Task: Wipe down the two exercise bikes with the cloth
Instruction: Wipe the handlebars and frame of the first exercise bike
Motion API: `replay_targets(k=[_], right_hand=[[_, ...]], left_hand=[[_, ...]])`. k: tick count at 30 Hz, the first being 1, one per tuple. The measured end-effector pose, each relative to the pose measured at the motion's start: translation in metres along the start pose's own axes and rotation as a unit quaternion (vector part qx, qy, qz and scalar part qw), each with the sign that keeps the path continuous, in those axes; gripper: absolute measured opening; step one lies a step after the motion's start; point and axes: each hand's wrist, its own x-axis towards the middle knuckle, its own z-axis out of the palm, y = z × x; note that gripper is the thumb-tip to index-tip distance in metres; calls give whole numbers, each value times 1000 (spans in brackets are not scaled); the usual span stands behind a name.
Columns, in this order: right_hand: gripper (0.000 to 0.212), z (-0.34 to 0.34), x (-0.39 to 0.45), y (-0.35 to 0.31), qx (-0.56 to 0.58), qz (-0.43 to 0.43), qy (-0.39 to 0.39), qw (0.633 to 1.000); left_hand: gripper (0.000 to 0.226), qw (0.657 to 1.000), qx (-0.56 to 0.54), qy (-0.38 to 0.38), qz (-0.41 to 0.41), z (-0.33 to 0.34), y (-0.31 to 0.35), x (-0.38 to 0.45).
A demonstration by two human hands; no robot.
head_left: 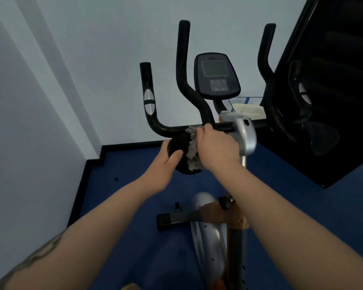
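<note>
An exercise bike stands in front of me, with black handlebars [182, 80], a dark console [216, 76] and a silver stem cover [245, 132]. My right hand [216, 147] grips a grey cloth [193, 149] against the handlebar's horizontal bar, near its middle. Just below that bar my left hand [166, 166] holds a round black object [180, 151], thumb over its front; the cloth hangs against its right side. What this black object is cannot be made out. Only this one bike is visible.
A pale wall corner with black skirting [96, 162] lies to the left. A dark mirror-like panel [327, 91] stands at the right. The bike's silver flywheel housing [208, 237] and black foot bar [176, 220] sit on the blue floor [124, 195].
</note>
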Motion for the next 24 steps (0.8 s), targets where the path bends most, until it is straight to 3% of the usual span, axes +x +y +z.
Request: replay_targets(k=[6, 12, 18, 21, 24], right_hand=[[33, 12, -45, -3, 168, 65, 62, 982], [38, 17, -31, 2, 171, 71, 70, 980], [55, 40, -75, -41, 329, 225, 157, 903], [63, 41, -66, -32, 324, 239, 136, 905], [54, 43, -61, -45, 370, 278, 174, 869]], left_hand=[[33, 1000, -5, -18, 13, -16, 8, 5], [35, 996, 19, -45, 70, -16, 28, 33], [39, 990, 55, -90, 92, -19, 21, 45], [39, 989, 30, -110, 96, -22, 14, 44], [46, 987, -10, -128, 94, -23, 9, 42]])
